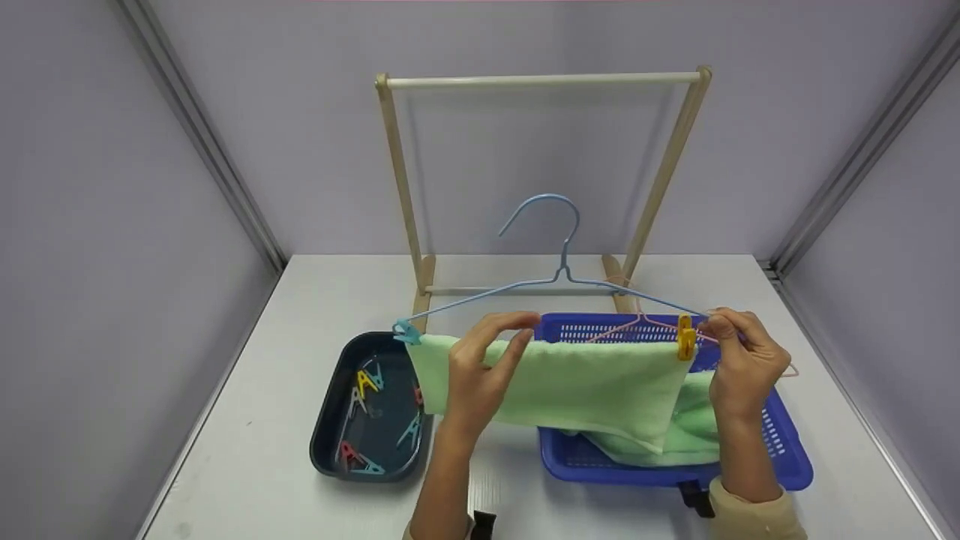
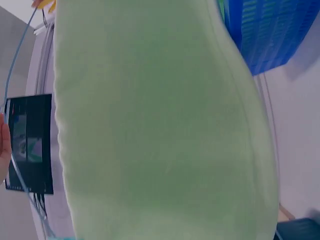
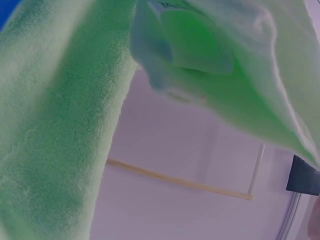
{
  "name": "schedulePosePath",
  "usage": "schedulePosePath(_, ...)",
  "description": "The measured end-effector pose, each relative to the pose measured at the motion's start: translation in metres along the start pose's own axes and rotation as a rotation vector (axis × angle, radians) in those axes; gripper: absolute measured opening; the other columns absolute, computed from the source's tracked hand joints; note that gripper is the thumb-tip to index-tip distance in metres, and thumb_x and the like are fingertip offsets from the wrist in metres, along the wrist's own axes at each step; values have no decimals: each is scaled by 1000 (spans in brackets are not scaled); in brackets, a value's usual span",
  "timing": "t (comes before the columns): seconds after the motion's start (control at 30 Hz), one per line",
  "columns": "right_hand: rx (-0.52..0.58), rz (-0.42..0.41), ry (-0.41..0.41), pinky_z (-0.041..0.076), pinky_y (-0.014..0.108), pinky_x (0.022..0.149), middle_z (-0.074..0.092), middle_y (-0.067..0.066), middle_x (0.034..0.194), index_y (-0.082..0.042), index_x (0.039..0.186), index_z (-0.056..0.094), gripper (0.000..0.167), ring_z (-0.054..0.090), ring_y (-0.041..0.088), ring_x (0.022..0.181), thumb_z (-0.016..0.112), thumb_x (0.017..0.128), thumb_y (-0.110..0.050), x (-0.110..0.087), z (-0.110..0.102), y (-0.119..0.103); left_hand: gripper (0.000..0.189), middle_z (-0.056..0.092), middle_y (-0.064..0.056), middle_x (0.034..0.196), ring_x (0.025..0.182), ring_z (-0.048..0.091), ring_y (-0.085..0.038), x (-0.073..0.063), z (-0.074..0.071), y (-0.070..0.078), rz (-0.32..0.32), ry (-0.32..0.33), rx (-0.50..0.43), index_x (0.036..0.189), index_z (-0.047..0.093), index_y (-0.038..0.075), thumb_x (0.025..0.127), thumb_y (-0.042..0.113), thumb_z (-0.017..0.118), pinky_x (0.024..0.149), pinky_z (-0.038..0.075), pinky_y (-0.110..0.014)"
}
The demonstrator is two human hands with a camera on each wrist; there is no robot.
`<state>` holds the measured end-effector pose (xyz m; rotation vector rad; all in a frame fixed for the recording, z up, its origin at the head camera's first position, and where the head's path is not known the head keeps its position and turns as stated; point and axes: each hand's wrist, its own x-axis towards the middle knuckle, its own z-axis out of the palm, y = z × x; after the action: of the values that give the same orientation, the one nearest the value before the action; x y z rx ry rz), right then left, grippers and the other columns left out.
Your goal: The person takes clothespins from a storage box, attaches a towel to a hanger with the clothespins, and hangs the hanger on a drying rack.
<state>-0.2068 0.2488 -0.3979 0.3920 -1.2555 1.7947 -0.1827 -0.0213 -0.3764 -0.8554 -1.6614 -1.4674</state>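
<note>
A light-green towel [image 1: 592,382] hangs from a blue wire hanger [image 1: 517,284], with a light-blue clothespin [image 1: 406,331] at its left corner and a yellow clothespin [image 1: 685,339] at its right. My right hand [image 1: 748,360] pinches the hanger's right end, just beside the yellow clothespin. In front of the towel is my left hand [image 1: 478,371], thumb and index finger curved with a gap between them and nothing in it. The hanger's hook [image 1: 551,197] points up, its tip toward the left. In the left wrist view the towel [image 2: 155,125] covers most of the picture.
A dark tray [image 1: 326,427] with several coloured clothespins stands at left. Behind and below the towel, a blue basket [image 1: 600,472] holds more green cloth [image 1: 694,427] and a pink hanger [image 1: 656,324]. A wooden rack [image 1: 401,172] with a white bar [image 1: 544,80] stands at the back.
</note>
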Motion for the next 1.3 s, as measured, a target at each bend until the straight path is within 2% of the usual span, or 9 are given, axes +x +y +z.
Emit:
schedulePosePath(0.13, 13, 1, 17, 52, 25, 63, 60, 16, 68, 29, 80, 54, 19, 61, 20, 63, 64, 78, 13, 0, -4, -1, 20, 66, -9, 97, 90, 62, -21, -3, -19, 2, -43, 119, 29, 100, 65, -2, 83, -10, 61, 81, 49, -33)
schedulePosePath(0.37, 44, 23, 58, 53, 27, 62, 58, 17, 66, 29, 80, 55, 18, 61, 21, 60, 65, 77, 14, -1, -9, -5, 15, 64, -16, 96, 92, 60, -28, -6, -49, 1, -161, 312, -60, 101, 62, -8, 88, -6, 57, 84, 47, -35)
schedulePosePath(0.53, 55, 23, 75, 53, 27, 62, 58, 18, 66, 29, 80, 56, 18, 60, 21, 60, 65, 77, 13, 0, -10, -7, 18, 63, -15, 103, 100, 57, -27, -7, -63, -13, -336, 520, -27, 106, 61, -7, 89, 0, 58, 86, 45, -32)
schedulePosePath(0.63, 73, 30, 79, 53, 27, 62, 58, 18, 66, 29, 80, 55, 19, 60, 22, 60, 65, 77, 13, 0, -10, -7, 22, 61, -13, 109, 105, 54, -26, -9, -69, -25, -455, 591, -45, 110, 60, -5, 91, 5, 57, 90, 43, -32)
schedulePosePath(0.73, 86, 37, 78, 53, 27, 61, 58, 19, 67, 29, 80, 56, 18, 60, 22, 60, 64, 78, 13, 0, -11, -8, 24, 59, -14, 111, 105, 53, -26, -15, -73, -38, -543, 604, -87, 113, 58, -5, 93, 8, 56, 92, 41, -32)
schedulePosePath(0.8, 87, 38, 77, 53, 27, 61, 58, 19, 67, 29, 80, 56, 16, 60, 22, 61, 63, 78, 15, 0, -11, -8, 26, 59, -16, 111, 104, 54, -26, -20, -74, -45, -578, 598, -122, 114, 57, -7, 94, 8, 54, 93, 41, -32)
schedulePosePath(0.93, 70, 40, 76, 52, 26, 62, 58, 18, 67, 27, 80, 57, 11, 60, 22, 61, 61, 78, 17, -1, -13, -8, 27, 59, -16, 112, 103, 55, -23, -29, -73, -55, -614, 550, -169, 115, 56, -9, 95, 9, 52, 92, 42, -32)
schedulePosePath(1.07, 59, 42, 79, 52, 26, 63, 59, 18, 67, 28, 81, 57, 13, 59, 22, 61, 62, 78, 16, -1, -15, -7, 25, 60, -17, 109, 100, 56, -20, -34, -71, -59, -646, 493, -207, 112, 58, -8, 95, 10, 52, 91, 43, -32)
schedulePosePath(1.3, 68, 39, 72, 52, 26, 63, 58, 18, 67, 28, 81, 56, 15, 59, 22, 61, 63, 78, 15, -1, -17, -7, 23, 63, -11, 101, 96, 60, -18, -38, -69, -61, -699, 505, -227, 109, 58, -12, 93, 5, 53, 90, 44, -37)
